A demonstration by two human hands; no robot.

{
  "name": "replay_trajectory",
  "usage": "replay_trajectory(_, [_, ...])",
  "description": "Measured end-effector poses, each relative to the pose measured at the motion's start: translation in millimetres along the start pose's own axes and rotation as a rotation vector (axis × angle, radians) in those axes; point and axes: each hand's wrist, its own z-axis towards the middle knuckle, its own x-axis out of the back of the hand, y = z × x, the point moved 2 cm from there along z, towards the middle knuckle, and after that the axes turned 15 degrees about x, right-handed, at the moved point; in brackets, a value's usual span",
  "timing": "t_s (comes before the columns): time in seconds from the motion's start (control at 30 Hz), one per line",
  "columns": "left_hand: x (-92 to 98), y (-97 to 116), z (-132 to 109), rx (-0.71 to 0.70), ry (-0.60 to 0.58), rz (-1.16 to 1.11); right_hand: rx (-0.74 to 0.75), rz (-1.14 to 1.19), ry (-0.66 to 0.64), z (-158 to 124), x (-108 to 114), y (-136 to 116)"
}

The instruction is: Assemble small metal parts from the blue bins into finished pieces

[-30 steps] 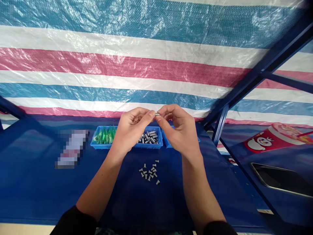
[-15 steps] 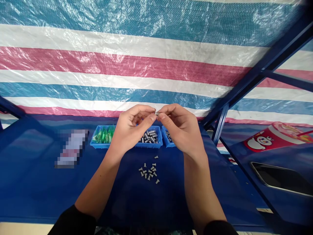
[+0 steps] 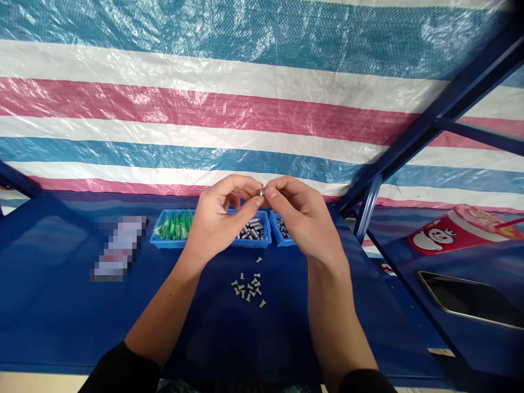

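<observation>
Black sleeves [image 3: 123,367] at the lower edge, then bare forearms, reaching up and inward over the dark blue counter [image 3: 61,311]. Brings the left hand [image 3: 219,218] and the right hand [image 3: 309,221] almost together, raised before a blue, white and red striped plastic sheet [image 3: 164,128]. Bends both wrists inward, fingers curled, thumbs on the near side. Pinches a tiny silvery metal piece [image 3: 261,192] between left thumb and index fingertip, and closes right thumb and fingertips at its right end; cannot tell its full shape, mostly hidden by fingers.

Compared with half a second ago, sets the left thumb slightly lower, parted from the right thumb, and shows the piece more brightly in the gap. Leaves in view more of the right-hand blue plastic bin [image 3: 285,242], mostly hidden by the right hand a second ago. Partly covers, with the left hand, blue plastic binning [image 3: 249,244] with flat green pieces [image 3: 174,225] and grey metal cylinders [image 3: 254,225]. Below, between the forearms, shows scattered pale metal screws [image 3: 251,287] on the counter, the farthest screw [image 3: 259,260] now farther from the rest and nearer the bins than a second ago.
</observation>
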Motion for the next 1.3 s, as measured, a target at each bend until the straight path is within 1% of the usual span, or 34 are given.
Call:
replay_trajectory(0.13, [-3.1, 1, 0, -0.069, 0.023, 0.071, 0.039, -0.019, 0.025, -1, 0, -2])
replay_trajectory(0.23, [-3.2, -1, -2, -0.056, 0.018, 0.095, 0.091, -0.078, 0.053, -4, 4, -9])
replay_trajectory(0.3, [-2.1, -7, -6, 0.01, -0.019, 0.164, 0.113, -0.165, 0.081, -10, 13, -11])
replay_trajectory(0.4, [-0.4, -26, -22, 0.187, -0.161, 0.432, 0.099, -0.37, 0.118, -24, 33, -5])
replay_trajectory(0.47, [0.3, -45, -38, 0.298, -0.268, 0.655, 0.048, -0.504, 0.141, -36, 50, 8])
replay_trajectory(0.5, [0.7, -55, -47, 0.347, -0.292, 0.767, 0.016, -0.587, 0.153, -43, 58, 16])
replay_trajectory(0.57, [0.0, -72, -64, 0.407, -0.335, 0.966, -0.047, -0.776, 0.114, -55, 71, 33])
replay_trajectory(0.6, [-0.9, -80, -71, 0.439, -0.357, 1.034, -0.074, -0.837, 0.088, -61, 74, 40])
replay_trajectory(0.67, [-3.5, -90, -82, 0.49, -0.385, 1.109, -0.117, -0.88, 0.092, -72, 77, 49])
replay_trajectory(0.73, [-5.8, -95, -86, 0.513, -0.384, 1.13, -0.132, -0.866, 0.142, -82, 72, 51])
replay_trajectory(0.8, [-6.5, -97, -86, 0.508, -0.357, 1.132, -0.129, -0.831, 0.187, -92, 60, 49])
replay_trajectory(0.9, [-4.6, -96, -82, 0.474, -0.321, 1.116, -0.143, -0.746, 0.218, -109, 34, 45])
replay_trajectory(0.97, [-2.9, -92, -82, 0.441, -0.316, 1.088, -0.185, -0.684, 0.209, -121, 16, 43])
replay_trajectory(1.07, [-1.4, -79, -90, 0.339, -0.275, 0.962, -0.306, -0.536, 0.098, -134, -8, 38])
replay_trajectory(1.17, [-0.6, -64, -105, 0.222, -0.197, 0.81, -0.397, -0.351, -0.023, -141, -25, 28])
replay_trajectory(1.23, [-1.0, -58, -118, 0.188, -0.176, 0.754, -0.424, -0.234, -0.069, -145, -32, 19])
replay_trajectory(1.3, [-2.7, -54, -130, 0.185, -0.172, 0.712, -0.432, -0.15, -0.094, -150, -36, 12])
